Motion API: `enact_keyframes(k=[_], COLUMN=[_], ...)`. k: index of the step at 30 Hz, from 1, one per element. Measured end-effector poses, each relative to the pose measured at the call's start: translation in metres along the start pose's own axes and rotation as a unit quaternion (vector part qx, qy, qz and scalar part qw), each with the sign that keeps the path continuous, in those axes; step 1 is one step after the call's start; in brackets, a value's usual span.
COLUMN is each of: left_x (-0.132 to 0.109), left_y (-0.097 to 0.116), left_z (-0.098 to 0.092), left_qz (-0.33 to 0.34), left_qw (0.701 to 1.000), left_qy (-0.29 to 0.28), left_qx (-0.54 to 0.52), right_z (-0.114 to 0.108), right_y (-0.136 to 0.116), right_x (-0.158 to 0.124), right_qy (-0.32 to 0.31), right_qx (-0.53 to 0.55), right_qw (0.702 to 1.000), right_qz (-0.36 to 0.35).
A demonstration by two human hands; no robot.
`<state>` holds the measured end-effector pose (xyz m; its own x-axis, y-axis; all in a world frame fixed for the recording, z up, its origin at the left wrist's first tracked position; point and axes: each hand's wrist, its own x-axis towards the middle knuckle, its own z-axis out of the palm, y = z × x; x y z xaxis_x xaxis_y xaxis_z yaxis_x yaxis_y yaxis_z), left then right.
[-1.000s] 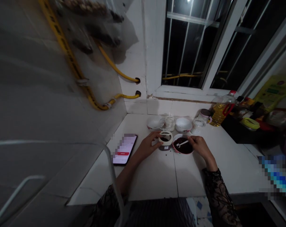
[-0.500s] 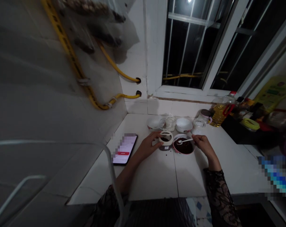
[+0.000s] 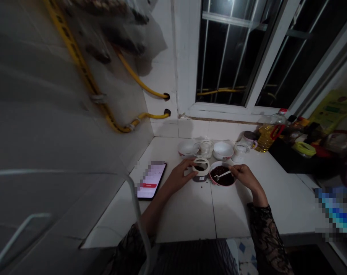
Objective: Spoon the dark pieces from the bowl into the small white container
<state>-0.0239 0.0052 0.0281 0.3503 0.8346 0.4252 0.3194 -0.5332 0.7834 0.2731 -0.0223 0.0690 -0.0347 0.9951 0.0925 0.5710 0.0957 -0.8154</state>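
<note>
The left hand [image 3: 181, 177] curls thumb and fingers round a small pale-rimmed jar [image 3: 201, 178] standing on the counter [image 3: 185, 219]. The right hand [image 3: 244, 175] pinches the handle of a little white spoon [image 3: 224, 174], its tip over a bowl [image 3: 218, 184] of dark grains [image 3: 225, 180] just beside the jar; in this dim light, whether the tip touches them is hard to tell. A lit phone [image 3: 154, 179] lies left of the left hand.

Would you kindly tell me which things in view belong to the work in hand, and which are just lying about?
In use:
open jar, held by the left hand
small white spoon, held by the right hand
dark-filled bowl, spoon over or in it

Seemingly lying about:
phone
white bowl behind
oil bottle
pink-handled mug
</note>
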Motion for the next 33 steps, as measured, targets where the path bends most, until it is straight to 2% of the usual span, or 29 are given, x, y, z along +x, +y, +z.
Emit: enact_keyframes(k=[9, 24, 30, 33], left_x=[0.001, 0.001, 0.001, 0.001], left_y=[0.0, -0.003, -0.004, -0.004], left_z=[0.0, 0.001, 0.001, 0.001], left_qz=[0.004, 0.014, 0.015, 0.012], left_qw=[1.0, 1.0, 1.0, 1.0], left_qy=[0.0, 0.009, 0.005, 0.006], left_qx=[0.009, 0.018, 0.006, 0.007], right_z=[-0.008, -0.005, 0.001, 0.011], right_y=[0.002, 0.006, -0.001, -0.01], right_x=[0.003, 0.007, 0.012, 0.013], right_qy=[0.015, 0.032, 0.061, 0.109], right_qx=[0.063, 0.097, 0.116, 0.102], right_qw=[0.997, 0.992, 0.99, 0.989], right_qz=[0.044, 0.07, 0.05, -0.004])
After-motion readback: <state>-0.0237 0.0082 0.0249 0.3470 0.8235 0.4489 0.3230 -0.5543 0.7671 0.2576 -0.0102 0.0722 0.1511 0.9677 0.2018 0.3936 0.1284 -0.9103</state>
